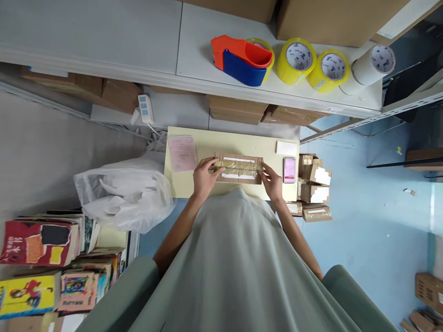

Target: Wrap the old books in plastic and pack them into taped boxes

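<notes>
A small brown cardboard box (240, 175) with clear tape over its middle and white strips on its top lies on the pale yellow table (238, 138). My left hand (205, 179) grips its left end between thumb and fingers. At the opposite end my right hand (272, 182) is closed on the box's right edge. Left of the box rests a pink printed sheet (182, 153). To the right are a phone (289, 170) with a lit pink screen and, above it, a white rectangular item (286, 148).
Over the table, a shelf (138, 41) carries an orange and blue tape dispenser (242, 60) and several tape rolls (296, 60). A white plastic bag (124, 193) hangs at the left, above stacked books (38, 242). Small cartons (316, 193) are piled at the table's right.
</notes>
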### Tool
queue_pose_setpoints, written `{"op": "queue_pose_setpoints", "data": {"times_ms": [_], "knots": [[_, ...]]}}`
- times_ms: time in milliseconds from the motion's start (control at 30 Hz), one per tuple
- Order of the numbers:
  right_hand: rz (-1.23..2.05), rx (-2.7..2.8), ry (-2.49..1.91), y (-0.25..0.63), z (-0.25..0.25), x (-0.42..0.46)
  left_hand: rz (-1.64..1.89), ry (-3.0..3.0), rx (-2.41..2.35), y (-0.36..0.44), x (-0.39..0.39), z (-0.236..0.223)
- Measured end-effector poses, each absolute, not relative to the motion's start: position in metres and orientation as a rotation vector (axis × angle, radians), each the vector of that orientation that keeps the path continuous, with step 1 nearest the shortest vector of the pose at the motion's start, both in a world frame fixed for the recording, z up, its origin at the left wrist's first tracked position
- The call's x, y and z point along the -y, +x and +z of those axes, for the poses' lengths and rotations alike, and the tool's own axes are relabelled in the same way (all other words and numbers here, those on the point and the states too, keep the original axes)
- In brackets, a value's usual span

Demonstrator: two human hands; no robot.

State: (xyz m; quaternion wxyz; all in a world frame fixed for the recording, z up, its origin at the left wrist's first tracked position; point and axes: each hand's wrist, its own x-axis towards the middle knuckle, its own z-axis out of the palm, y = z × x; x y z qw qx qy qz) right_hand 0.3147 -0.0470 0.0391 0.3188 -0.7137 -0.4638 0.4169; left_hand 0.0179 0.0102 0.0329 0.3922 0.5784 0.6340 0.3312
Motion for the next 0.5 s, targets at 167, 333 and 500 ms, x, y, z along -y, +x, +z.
{"op": "queue_pose_setpoints", "data": {"times_ms": [167, 333, 500], "knots": [[1.057, 1.358, -1.886, 0.306, 0.037, 0.042, 0.835, 1.432, -1.647, 0.012, -0.009, 0.022], [1.046, 1.368, -1.907, 0.298, 0.035, 0.038, 0.82, 1.405, -1.678, 0.012, -0.005, 0.018], [1.014, 1.334, -1.981, 0.3, 0.044, 0.037, 0.853, 1.406, -1.671, 0.013, -0.003, 0.027]]}}
